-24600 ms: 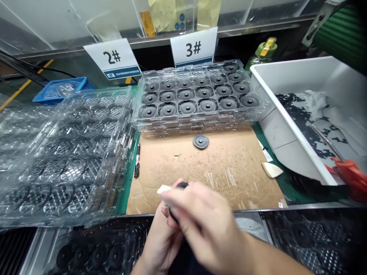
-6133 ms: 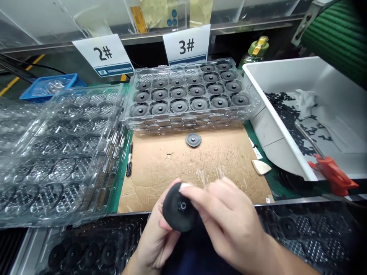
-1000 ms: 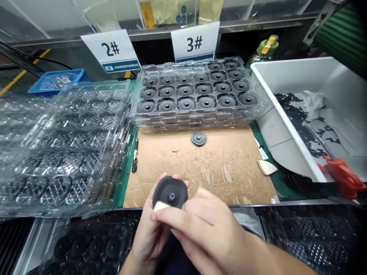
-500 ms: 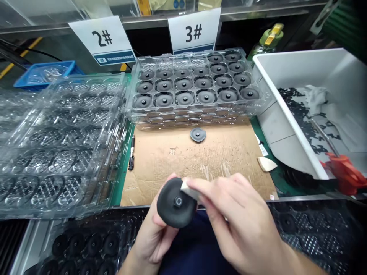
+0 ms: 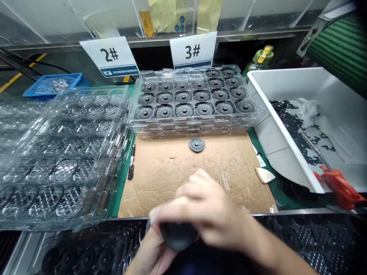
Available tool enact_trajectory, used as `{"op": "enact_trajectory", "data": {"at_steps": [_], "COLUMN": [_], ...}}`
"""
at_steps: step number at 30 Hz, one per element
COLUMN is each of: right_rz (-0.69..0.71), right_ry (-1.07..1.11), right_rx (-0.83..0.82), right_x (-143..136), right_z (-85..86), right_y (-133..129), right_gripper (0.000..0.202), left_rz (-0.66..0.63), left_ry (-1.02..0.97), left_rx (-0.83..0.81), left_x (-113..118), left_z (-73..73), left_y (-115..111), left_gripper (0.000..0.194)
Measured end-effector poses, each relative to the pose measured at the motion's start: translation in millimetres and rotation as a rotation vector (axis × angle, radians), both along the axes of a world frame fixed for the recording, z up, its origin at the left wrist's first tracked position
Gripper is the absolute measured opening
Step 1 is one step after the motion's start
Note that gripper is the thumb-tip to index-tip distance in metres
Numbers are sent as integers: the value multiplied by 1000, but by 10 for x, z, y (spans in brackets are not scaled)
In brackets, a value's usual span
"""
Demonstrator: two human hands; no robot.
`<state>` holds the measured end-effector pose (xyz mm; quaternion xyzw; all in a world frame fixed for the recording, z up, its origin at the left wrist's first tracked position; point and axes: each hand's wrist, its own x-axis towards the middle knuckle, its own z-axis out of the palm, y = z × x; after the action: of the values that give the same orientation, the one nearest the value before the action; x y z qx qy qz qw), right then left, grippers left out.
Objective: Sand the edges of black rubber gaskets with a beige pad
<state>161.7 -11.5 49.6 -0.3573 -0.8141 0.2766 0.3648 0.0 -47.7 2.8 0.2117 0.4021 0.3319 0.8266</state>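
Observation:
My left hand [image 5: 151, 248] is closed around a black round disc [image 5: 178, 236], just past the front edge of the cardboard. Across the disc's top lies my right hand [image 5: 206, 210], smeared by motion, covering the disc's upper part and centre hub. A small white pad [image 5: 153, 216] shows faintly at its fingertips, against the disc's left upper rim. One similar disc [image 5: 197, 144] rests alone on the cardboard [image 5: 172, 179]. Behind it, a stacked clear tray [image 5: 197, 120] holds many such discs in its pockets.
Clear empty-pocket trays [image 5: 57, 152] are stacked at left, beside a black pen [image 5: 132, 162]. To the right stand a white bin [image 5: 283, 145] with black scraps, an orange-handled tool [image 5: 341, 183] and a cream wedge pad [image 5: 264, 175]. Dark discs [image 5: 86, 259] sit lower left.
My right hand has swept left over the disc, carrying the white pad from its upper right to its left rim. The whole view has shifted, with the bench lower in it.

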Motion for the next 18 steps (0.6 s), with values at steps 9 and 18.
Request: {"op": "enact_trajectory", "data": {"at_steps": [9, 18], "right_rz": [-423, -458], "right_ry": [-24, 113], "right_rx": [-404, -411], "right_x": [242, 114], "right_z": [-1158, -1001], "right_y": [-51, -329], "right_gripper": [30, 28], "left_rz": [-2, -24], "left_ry": [-531, -282], "left_rx": [-184, 321], "left_x": [-90, -190], "left_z": [29, -104], "left_y": [45, 95], "left_gripper": [46, 61]}}
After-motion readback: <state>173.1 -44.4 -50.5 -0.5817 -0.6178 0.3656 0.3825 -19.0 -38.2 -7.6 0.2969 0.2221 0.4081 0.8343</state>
